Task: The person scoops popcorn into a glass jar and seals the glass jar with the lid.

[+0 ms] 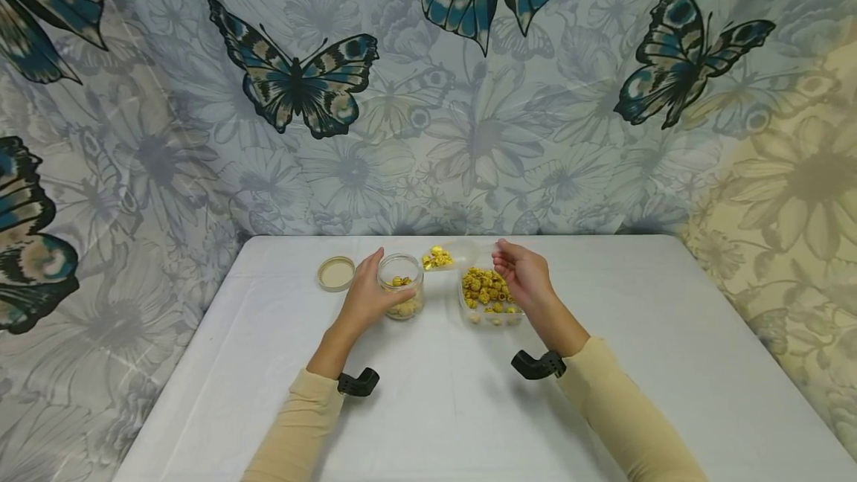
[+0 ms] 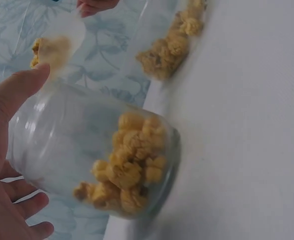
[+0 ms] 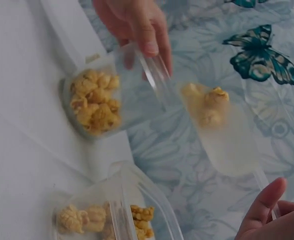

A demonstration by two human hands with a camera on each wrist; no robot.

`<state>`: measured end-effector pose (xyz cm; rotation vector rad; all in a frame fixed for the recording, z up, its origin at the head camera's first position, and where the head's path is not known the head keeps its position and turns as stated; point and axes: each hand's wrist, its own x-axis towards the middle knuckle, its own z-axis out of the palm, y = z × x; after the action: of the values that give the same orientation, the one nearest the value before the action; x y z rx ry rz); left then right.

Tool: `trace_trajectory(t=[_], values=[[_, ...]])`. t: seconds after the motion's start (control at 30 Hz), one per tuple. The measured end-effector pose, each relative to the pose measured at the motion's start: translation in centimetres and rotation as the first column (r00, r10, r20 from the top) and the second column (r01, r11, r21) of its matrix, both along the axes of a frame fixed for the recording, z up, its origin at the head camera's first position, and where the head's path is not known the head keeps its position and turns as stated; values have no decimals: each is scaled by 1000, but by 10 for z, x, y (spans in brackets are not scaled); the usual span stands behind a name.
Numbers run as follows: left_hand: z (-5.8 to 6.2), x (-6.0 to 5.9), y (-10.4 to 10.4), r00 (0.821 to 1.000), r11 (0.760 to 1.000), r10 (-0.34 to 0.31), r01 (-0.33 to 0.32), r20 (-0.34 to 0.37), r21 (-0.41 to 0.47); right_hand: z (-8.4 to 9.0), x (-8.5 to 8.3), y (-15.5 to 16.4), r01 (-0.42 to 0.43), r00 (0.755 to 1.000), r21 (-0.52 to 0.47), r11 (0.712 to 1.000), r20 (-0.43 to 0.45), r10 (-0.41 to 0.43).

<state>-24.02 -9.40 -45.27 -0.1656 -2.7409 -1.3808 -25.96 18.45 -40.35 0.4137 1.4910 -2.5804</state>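
My left hand [image 1: 364, 296] grips a small glass jar [image 1: 402, 296] that stands on the white table and holds a few yellow popcorn pieces. In the left wrist view the thumb [image 2: 17, 90] lies over the jar [image 2: 87, 145] and the fingers curl under it. To the jar's right is a clear plastic container [image 1: 492, 320] of popcorn. Its hinged clear lid [image 1: 463, 251] lies open behind it, with a few pieces on it. My right hand [image 1: 522, 274] hovers over the container with curled fingers. Its thumb [image 3: 267, 205] pinches the lid's [image 3: 227, 140] thin rim.
A tan jar lid [image 1: 335, 273] lies flat on the table left of the jar. The white table [image 1: 428, 407] ends at a butterfly-print curtain [image 1: 301, 80] hanging along its back and sides.
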Motion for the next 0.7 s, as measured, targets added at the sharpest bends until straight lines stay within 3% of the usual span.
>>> trace_trajectory(t=[0.2,0.43,0.7], values=[[-12,-2,-5,999,999,3,-5,52,34,1,0,-1,-13,1000,6,1000,-8,13],[-19,-3,-6,998,998,-1,-3,66,62,1,0,-2,-15,1000,8,1000,-5,15],[-23,-3,-7,998,984,-36,26,56,174,2,-2,-3,-10,1000,28,1000,5,10]])
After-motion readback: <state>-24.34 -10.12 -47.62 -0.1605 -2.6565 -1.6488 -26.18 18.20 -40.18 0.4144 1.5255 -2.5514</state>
